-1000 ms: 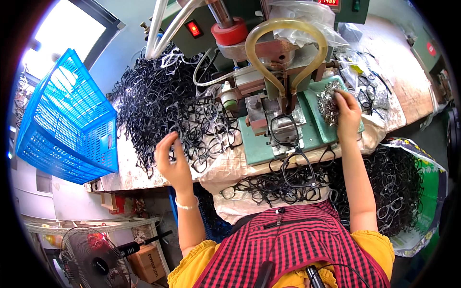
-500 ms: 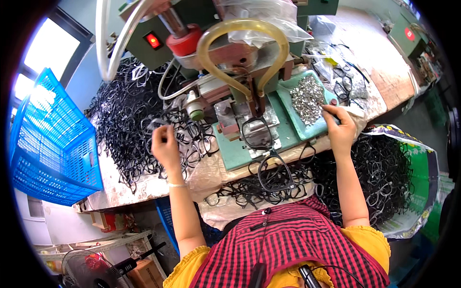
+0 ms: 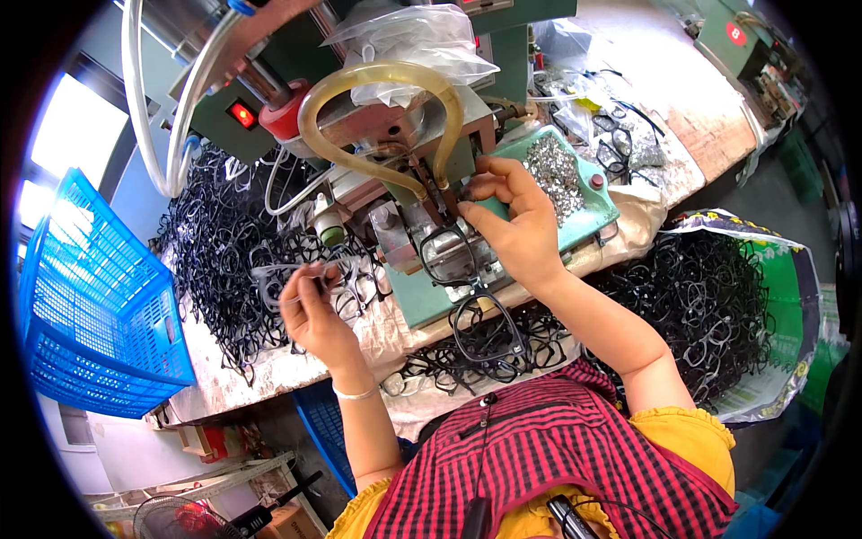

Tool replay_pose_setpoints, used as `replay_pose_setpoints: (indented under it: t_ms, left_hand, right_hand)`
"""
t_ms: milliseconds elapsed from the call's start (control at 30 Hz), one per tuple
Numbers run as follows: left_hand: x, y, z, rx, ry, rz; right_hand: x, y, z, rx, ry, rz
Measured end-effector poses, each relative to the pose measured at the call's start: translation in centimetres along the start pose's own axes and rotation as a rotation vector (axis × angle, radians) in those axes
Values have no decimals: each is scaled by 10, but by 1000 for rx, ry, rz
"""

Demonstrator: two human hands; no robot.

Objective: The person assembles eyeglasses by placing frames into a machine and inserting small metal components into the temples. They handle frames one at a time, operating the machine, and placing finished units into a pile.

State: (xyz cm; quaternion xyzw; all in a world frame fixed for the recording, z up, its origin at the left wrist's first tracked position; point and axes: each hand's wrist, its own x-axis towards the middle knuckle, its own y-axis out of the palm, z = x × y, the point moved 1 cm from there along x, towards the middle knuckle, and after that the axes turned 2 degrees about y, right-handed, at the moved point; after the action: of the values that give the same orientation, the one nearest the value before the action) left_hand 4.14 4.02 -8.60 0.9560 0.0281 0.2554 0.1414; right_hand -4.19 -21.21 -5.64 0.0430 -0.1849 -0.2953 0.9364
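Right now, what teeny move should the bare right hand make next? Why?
Maybe the right hand should ease back from the dark brown metal prongs, which might pinch: its fingertips are close beside them, near the black, two-ringed glasses frame.

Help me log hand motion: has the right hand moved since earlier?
Yes, the right hand moved left relative to the green parts tray, from its right edge to its left.

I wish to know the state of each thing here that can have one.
Left hand: closed on a clear glasses frame
Right hand: fingers bent beside the machine; grip unclear
Black glasses frame: one rim at the machine, the other jutting out
Red switch: lit
Yellowish hose: bent into a loop
Plastic bag: crumpled
Green tray: holding many small metal parts
Large bag: open, heaped with dark frames
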Motion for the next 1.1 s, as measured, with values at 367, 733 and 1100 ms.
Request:
replay_pose_setpoints:
  t_ms: [367, 733, 1100]
  left_hand:
    - [21, 82, -93, 30, 492, 405]
    - [-27, 98, -62, 435, 737, 881]
    - [-54, 5, -54, 692, 646, 457]
  right_hand:
    - [-13, 8, 50, 55, 86, 156]
    - [12, -116, -56, -1167, -331, -56]
    - [21, -107, -49, -863, -207, -112]
